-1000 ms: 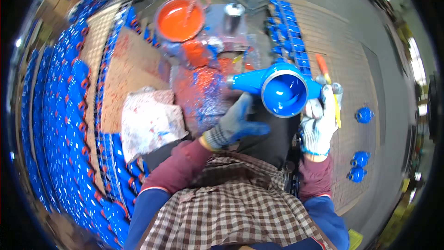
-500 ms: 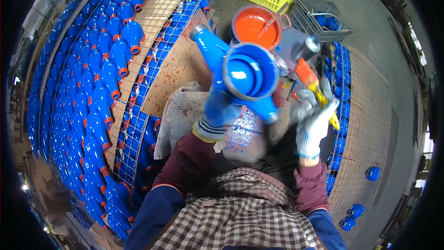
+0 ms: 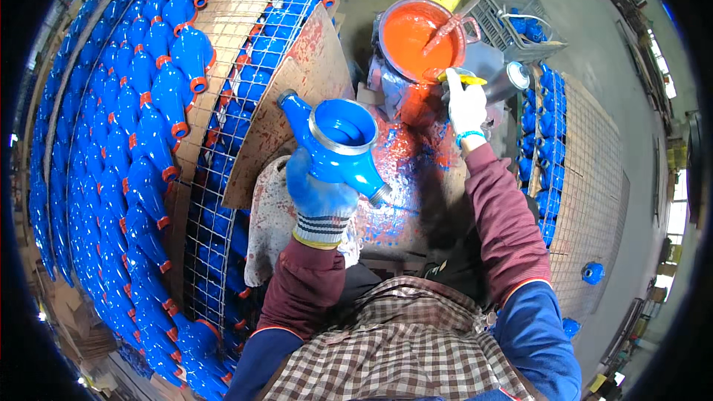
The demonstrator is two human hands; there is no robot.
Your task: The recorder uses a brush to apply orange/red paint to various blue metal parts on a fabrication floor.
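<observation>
Left hand [image 3: 318,191]: wearing a blue-palmed glove, it is grasping the blue fitting from below and behind; the fingers are partly hidden under the body.
Blue fitting [image 3: 343,165]: it is being held in the air, nearer the person than the pot and to its left, its wide round mouth facing up toward the head. Its two arms are pointing opposite ways, and both ends are looking grey.
Right hand [image 3: 468,110]: wearing a white glove, it is pinching the brush [image 3: 469,80] by its yellow handle.
Paint pot [image 3: 382,38]: it is holding orange paint, with a coated stirring stick [image 3: 445,30] leaning in it. The brush is pointing at its near right edge — whether the bristles are touching paint, I cannot tell.
Step at the pot: the person is probably loading or wiping the brush, judging by where it is pointing.
Next brush move: it is likely calling for a drip-free pass across to a grey end — the left hand steadying and turning the fitting.
Around: a silver can [image 3: 510,80] is standing just beside the right hand, and blue pieces with orange-red ends [image 3: 190,56] are lying in rows at far left.
</observation>
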